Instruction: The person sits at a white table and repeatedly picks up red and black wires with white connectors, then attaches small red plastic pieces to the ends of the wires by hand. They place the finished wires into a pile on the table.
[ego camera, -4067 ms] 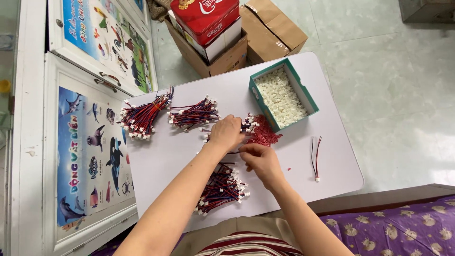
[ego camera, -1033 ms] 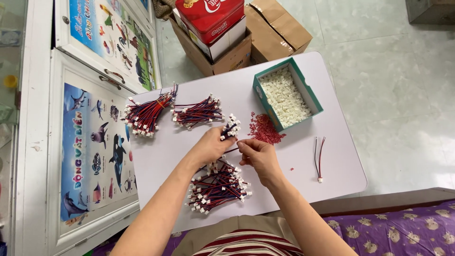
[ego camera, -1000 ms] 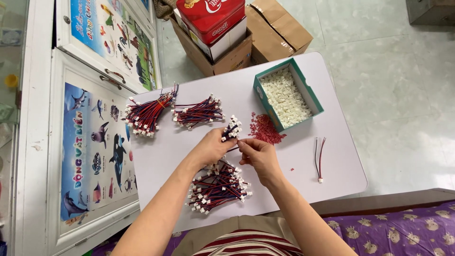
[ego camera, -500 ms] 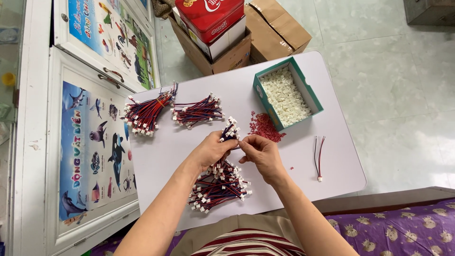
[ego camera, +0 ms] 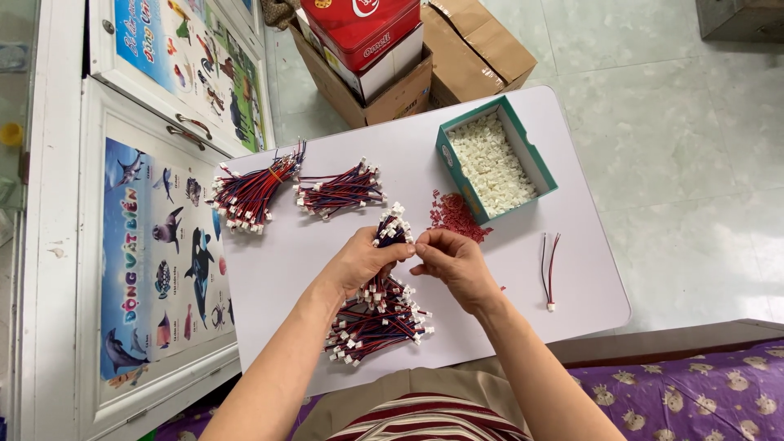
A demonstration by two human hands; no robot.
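My left hand [ego camera: 363, 260] grips a small bunch of red, blue and black wires with white plug ends [ego camera: 392, 225], held upright above the white table [ego camera: 318, 261]. My right hand [ego camera: 452, 261] meets it fingertip to fingertip, pinching at the same bunch; what lies between its fingers is too small to tell. Under both hands lies a loose heap of the same plugged wires [ego camera: 377, 320]. A small pile of red bits [ego camera: 455, 216] sits just beyond my right hand.
Two tied wire bundles [ego camera: 250, 193] [ego camera: 338, 191] lie at the table's far left. A green box of white plastic connectors [ego camera: 493, 160] stands far right, a single wire pair [ego camera: 550, 266] near the right edge. Cardboard boxes and a red tin [ego camera: 367, 33] sit on the floor beyond. Poster-covered cabinet doors [ego camera: 155, 237] at left.
My hands drew back from the red pile towards me, over the loose heap, and came together. The left hand now holds a small wire bunch upright, the right hand touching it.
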